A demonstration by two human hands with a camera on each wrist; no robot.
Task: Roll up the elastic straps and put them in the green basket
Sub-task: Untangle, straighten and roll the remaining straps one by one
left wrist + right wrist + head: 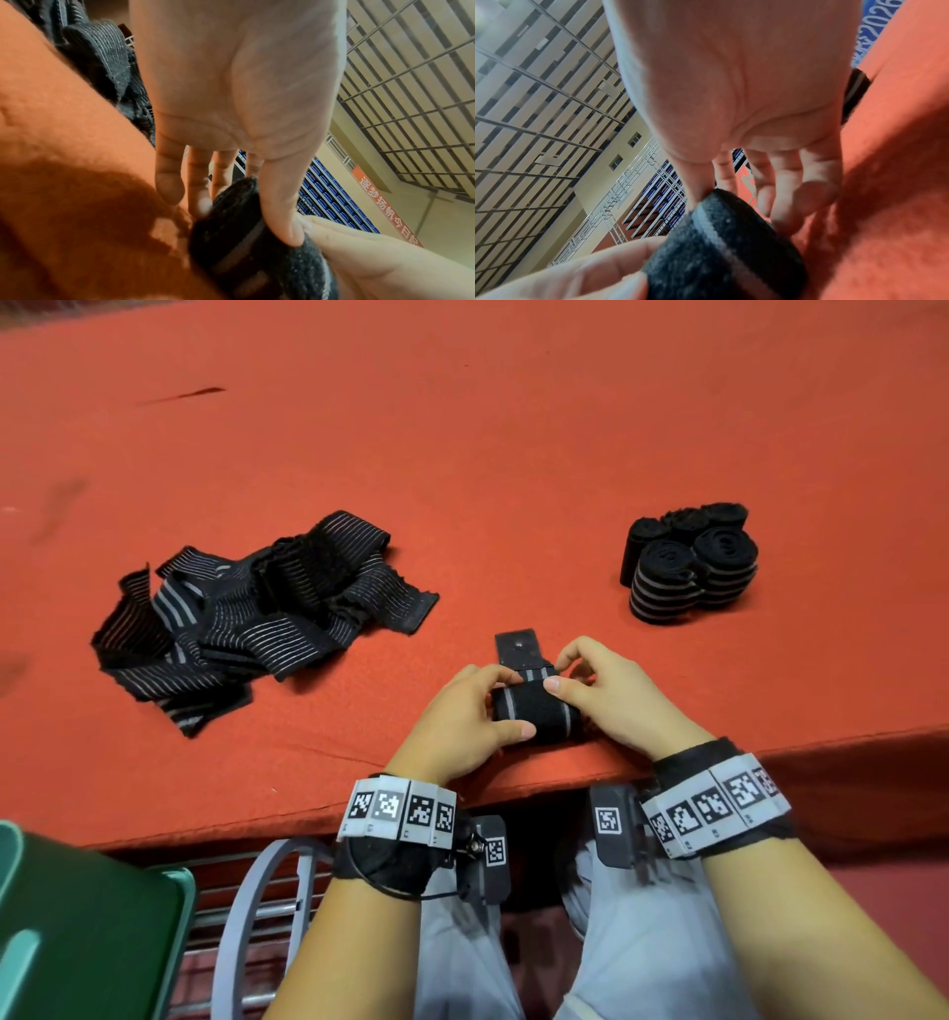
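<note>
The roll lies at the near edge of the red table, right in front of the person, its long axis running left to right between the two hands. The left hand grips the roll's left end, thumb on the near side and fingers curled over the top; the right hand grips the right end the same way, its thumb and forefinger pinching the top layer. Both hands are equally near, one at each end. Beyond the roll, away from the person, only a short black tab of the strap lies flat on the table, so the rolling looks almost done and the last turn would go forward, away from the body, across that tab.

The loose straps lie in a heap to the left and further in, well apart from the hands. Finished rolls stand grouped to the right, further in. The green basket sits below the table edge at the person's lower left, so the left hand is the nearer one for carrying the roll there, with a move down and to the left
</note>
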